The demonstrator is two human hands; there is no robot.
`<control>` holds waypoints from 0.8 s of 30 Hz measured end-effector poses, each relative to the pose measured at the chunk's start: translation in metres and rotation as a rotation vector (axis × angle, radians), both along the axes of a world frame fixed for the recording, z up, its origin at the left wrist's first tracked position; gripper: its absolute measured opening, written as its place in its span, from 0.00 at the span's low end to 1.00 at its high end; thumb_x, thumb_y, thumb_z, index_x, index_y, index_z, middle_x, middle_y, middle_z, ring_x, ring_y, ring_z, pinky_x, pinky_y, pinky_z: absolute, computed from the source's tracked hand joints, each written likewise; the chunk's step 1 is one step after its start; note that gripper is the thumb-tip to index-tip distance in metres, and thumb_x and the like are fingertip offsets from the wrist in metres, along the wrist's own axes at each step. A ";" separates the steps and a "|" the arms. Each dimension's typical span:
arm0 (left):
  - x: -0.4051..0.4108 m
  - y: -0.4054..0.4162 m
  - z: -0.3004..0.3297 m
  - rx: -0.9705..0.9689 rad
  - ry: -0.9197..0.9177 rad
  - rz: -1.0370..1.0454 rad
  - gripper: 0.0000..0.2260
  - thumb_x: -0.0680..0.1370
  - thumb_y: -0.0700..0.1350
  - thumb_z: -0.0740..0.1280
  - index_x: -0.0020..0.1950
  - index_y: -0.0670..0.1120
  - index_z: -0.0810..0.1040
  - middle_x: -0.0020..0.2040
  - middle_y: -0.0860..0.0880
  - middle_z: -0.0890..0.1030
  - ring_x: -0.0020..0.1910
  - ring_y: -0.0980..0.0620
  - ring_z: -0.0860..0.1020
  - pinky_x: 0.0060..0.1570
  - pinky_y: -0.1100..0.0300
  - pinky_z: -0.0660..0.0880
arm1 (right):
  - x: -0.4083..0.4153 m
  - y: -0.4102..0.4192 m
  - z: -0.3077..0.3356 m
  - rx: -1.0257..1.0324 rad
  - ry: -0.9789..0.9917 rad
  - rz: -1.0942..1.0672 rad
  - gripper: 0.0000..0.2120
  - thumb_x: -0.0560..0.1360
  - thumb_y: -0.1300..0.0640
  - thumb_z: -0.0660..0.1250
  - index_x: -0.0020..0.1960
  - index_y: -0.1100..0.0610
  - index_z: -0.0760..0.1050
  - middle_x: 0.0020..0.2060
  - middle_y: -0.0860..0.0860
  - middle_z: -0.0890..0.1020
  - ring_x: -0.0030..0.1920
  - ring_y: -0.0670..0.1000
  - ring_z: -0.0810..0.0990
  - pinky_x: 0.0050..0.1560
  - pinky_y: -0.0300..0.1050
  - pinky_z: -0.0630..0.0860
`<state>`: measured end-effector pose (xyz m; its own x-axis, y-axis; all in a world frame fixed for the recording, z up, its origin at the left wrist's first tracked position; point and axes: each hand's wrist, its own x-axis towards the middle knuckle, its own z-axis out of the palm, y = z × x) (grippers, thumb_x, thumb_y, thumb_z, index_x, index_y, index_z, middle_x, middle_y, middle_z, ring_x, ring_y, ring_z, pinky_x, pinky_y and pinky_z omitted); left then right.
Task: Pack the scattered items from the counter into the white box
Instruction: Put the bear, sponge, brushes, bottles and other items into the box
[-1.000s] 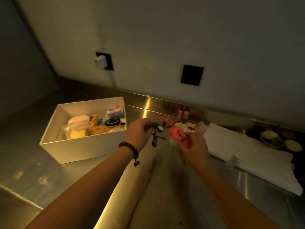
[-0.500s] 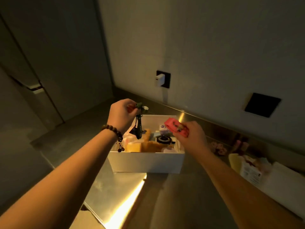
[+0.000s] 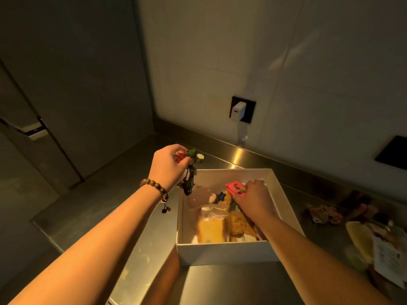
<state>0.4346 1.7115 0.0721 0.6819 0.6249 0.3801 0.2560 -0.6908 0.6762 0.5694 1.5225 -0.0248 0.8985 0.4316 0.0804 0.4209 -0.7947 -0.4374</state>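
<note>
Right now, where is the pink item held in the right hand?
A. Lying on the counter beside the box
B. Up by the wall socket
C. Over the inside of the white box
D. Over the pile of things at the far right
C: the right hand grips the pink item above the contents, inside the rim of the white box.

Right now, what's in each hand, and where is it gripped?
Left hand pinches a green charm at its top, strap dangling. Right hand grips one end of a pink item above the white box.
</note>
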 end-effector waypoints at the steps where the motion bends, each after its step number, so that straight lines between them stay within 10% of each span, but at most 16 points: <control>1: 0.003 0.003 -0.002 -0.005 0.003 -0.010 0.10 0.73 0.44 0.70 0.53 0.45 0.79 0.49 0.48 0.81 0.46 0.56 0.77 0.45 0.64 0.74 | 0.000 0.004 -0.002 -0.013 0.001 -0.017 0.17 0.71 0.42 0.69 0.50 0.55 0.76 0.46 0.52 0.78 0.45 0.51 0.76 0.45 0.48 0.78; 11: 0.022 0.008 -0.006 -0.062 0.029 -0.101 0.08 0.72 0.45 0.71 0.50 0.47 0.80 0.45 0.52 0.80 0.42 0.61 0.76 0.39 0.71 0.71 | 0.004 0.031 0.024 0.167 0.105 0.108 0.23 0.74 0.44 0.65 0.65 0.55 0.72 0.60 0.52 0.74 0.60 0.52 0.73 0.60 0.51 0.73; 17: 0.029 -0.002 0.003 -0.101 0.024 -0.227 0.06 0.72 0.45 0.71 0.48 0.47 0.80 0.44 0.53 0.81 0.43 0.59 0.79 0.41 0.67 0.76 | -0.011 0.044 0.081 0.567 0.458 0.473 0.16 0.73 0.50 0.69 0.61 0.45 0.75 0.51 0.40 0.81 0.52 0.37 0.78 0.49 0.32 0.73; 24: 0.022 -0.013 0.000 -0.205 -0.012 -0.307 0.06 0.71 0.44 0.72 0.48 0.48 0.80 0.43 0.55 0.81 0.42 0.63 0.79 0.42 0.73 0.74 | -0.017 0.036 0.084 0.598 0.438 0.398 0.03 0.72 0.54 0.71 0.45 0.48 0.79 0.37 0.44 0.81 0.39 0.37 0.79 0.34 0.27 0.70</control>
<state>0.4564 1.6981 0.0717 0.8458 0.4558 0.2772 0.0489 -0.5837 0.8105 0.5525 1.5588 0.0592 0.6914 0.7185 0.0757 0.3150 -0.2056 -0.9265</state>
